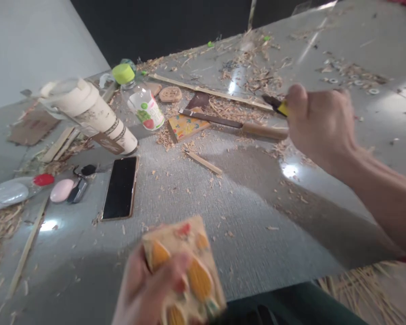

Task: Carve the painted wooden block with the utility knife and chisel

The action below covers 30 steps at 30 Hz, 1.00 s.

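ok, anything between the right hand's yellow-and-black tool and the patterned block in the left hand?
Nothing upright visible. The wooden handle of a long flat tool lies low between the yellow-and-black tool and the patterned block; a pencil lies to one side.

A single camera, worn on the person's head, supplies the view. It stands above the near side of the worktop [246, 234] and faces forward and down across it. The far edge of the worktop runs aslant, rising toward the right, with a dark backdrop [176, 22] beyond. The left hand [149, 284] appears large and close at the near side; the right hand [321, 119] is farther off, to the right. Coverage reaches past the near edge to dark green cloth [287, 300] and, at near right, pale strips [365, 291] below worktop level.
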Each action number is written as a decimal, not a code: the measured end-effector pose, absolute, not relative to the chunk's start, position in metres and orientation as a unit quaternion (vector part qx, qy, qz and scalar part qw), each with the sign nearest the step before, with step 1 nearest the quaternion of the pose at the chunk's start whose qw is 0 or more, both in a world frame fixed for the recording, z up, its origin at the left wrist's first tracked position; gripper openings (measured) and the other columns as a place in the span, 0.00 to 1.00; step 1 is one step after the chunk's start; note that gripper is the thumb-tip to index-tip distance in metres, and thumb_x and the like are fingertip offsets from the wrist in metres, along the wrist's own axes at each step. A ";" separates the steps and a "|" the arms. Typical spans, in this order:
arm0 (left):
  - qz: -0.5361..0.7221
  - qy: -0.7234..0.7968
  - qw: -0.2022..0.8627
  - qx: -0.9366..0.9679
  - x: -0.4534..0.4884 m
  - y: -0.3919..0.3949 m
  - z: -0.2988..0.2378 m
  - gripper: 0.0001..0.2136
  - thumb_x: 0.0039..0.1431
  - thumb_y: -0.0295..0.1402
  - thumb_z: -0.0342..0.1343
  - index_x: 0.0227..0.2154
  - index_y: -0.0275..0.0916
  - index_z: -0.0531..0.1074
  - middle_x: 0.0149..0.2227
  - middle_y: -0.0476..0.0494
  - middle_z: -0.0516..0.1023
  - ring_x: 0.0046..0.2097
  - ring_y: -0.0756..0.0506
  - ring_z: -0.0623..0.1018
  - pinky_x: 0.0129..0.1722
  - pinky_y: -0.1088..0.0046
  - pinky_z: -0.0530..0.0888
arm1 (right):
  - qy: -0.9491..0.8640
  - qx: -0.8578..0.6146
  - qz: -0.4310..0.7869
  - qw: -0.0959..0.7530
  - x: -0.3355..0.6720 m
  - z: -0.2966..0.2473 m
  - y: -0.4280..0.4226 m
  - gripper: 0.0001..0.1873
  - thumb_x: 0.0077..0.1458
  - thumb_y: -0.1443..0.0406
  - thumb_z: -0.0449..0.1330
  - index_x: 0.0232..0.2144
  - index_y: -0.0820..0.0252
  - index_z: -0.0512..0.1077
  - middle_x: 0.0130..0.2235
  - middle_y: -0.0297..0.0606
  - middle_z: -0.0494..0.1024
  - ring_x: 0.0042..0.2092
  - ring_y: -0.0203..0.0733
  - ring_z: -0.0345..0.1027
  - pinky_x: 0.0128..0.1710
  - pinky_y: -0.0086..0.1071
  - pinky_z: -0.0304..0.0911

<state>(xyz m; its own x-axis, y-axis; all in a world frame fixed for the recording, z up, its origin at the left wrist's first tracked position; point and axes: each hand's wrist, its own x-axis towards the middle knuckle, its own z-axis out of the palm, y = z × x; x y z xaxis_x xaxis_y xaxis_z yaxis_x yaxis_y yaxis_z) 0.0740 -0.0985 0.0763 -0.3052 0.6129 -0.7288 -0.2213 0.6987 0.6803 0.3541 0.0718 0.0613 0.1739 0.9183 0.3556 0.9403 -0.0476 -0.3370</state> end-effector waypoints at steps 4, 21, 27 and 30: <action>0.371 0.664 0.596 0.258 0.054 -0.066 0.060 0.24 0.50 0.43 0.75 0.44 0.45 0.69 0.29 0.51 0.82 0.26 0.41 0.85 0.20 0.71 0.80 | -0.707 -0.636 0.237 0.196 0.347 0.060 0.062 0.32 0.75 0.41 0.44 0.24 0.53 0.58 0.21 0.28 0.59 0.23 0.32 0.50 0.27 0.37 0.44; 0.332 0.622 0.562 0.433 0.037 -0.016 0.060 0.20 0.54 0.39 0.73 0.43 0.45 0.68 0.30 0.54 0.76 0.28 0.48 0.77 0.28 0.74 0.75 | -0.723 -0.491 0.479 0.081 0.303 0.049 0.022 0.35 0.74 0.39 0.46 0.23 0.55 0.62 0.22 0.29 0.64 0.24 0.34 0.53 0.26 0.34 0.50; 0.326 0.577 0.573 0.482 0.031 -0.013 0.046 0.16 0.70 0.48 0.62 0.36 0.44 0.66 0.26 0.56 0.69 0.26 0.51 0.70 0.27 0.77 0.68 | -0.707 -0.515 0.483 0.039 0.305 0.045 0.021 0.36 0.72 0.36 0.46 0.22 0.55 0.62 0.22 0.30 0.64 0.24 0.34 0.53 0.24 0.34 0.50; 0.331 0.564 0.542 0.528 0.027 -0.011 0.040 0.15 0.73 0.47 0.58 0.35 0.43 0.67 0.25 0.56 0.66 0.26 0.52 0.65 0.27 0.77 0.64 | -0.708 -0.506 0.491 0.032 0.307 0.045 0.020 0.36 0.71 0.36 0.47 0.22 0.54 0.61 0.21 0.29 0.63 0.24 0.34 0.52 0.24 0.34 0.49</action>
<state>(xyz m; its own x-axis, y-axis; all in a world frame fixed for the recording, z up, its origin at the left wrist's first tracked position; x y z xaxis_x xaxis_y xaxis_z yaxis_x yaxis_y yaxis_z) 0.0270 -0.0105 0.0399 0.1445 0.9541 -0.2623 0.2375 0.2239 0.9452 0.3067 0.0205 0.0451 -0.4854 0.7487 -0.4514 0.6852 0.0051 -0.7284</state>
